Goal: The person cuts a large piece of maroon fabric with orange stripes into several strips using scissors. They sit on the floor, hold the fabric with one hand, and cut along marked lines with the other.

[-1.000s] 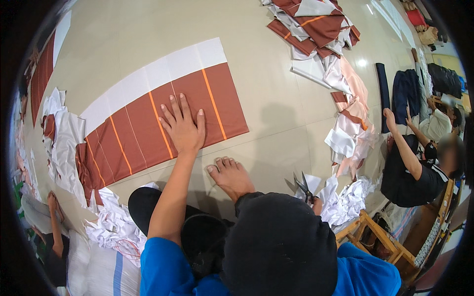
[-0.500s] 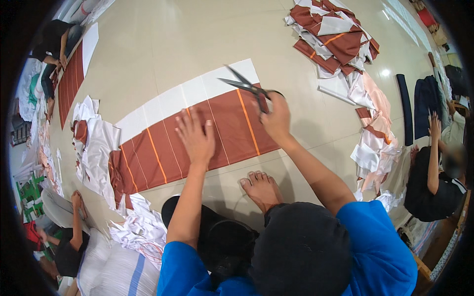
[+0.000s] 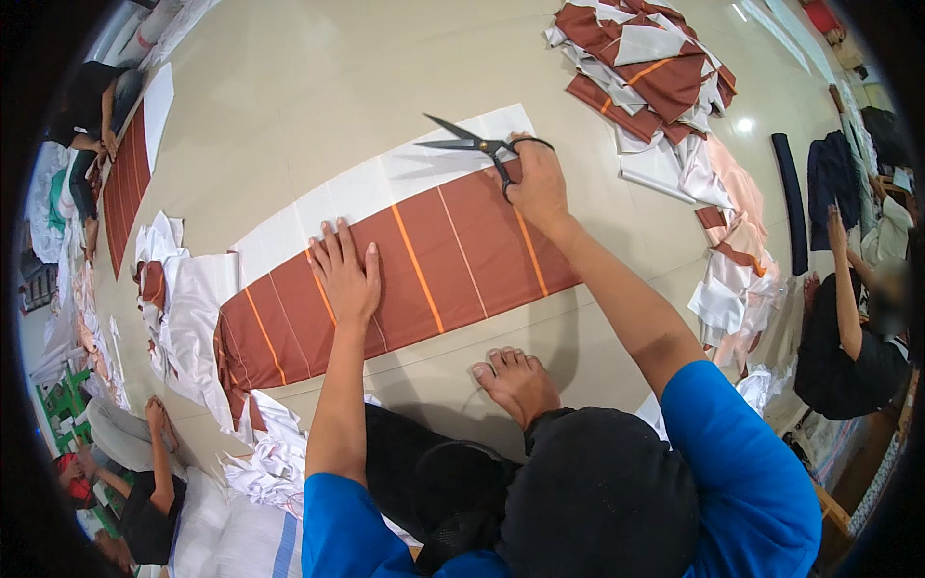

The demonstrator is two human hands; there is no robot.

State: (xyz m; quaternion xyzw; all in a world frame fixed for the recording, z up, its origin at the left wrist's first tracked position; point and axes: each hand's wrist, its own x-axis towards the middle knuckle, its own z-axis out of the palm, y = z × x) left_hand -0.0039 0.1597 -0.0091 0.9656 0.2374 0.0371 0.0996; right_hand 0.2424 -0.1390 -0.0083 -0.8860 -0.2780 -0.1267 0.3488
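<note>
A long brown cloth with orange and pale stripes (image 3: 419,250) lies on the floor with a white strip (image 3: 405,164) along its far edge. My left hand (image 3: 347,275) rests flat on the brown part, left of centre, fingers spread. My right hand (image 3: 535,188) grips black scissors (image 3: 477,144) by the handles, their blades apart over the white strip near its right end. My bare foot (image 3: 520,380) stands just below the cloth's near edge. Crumpled white fabric (image 3: 193,318) meets the cloth's left end.
Brown and white fabric scraps (image 3: 655,72) are heaped at the upper right, trailing into pale pink pieces (image 3: 732,202). A dark roll (image 3: 788,202) lies further right. People work at left (image 3: 96,101), lower left (image 3: 145,501) and right (image 3: 838,356). Stuffed white sacks (image 3: 231,539) sit at the lower left.
My right hand has brought the scissors up from the lower right to the white strip. My left hand now lies nearer the cloth's left end, still flat.
</note>
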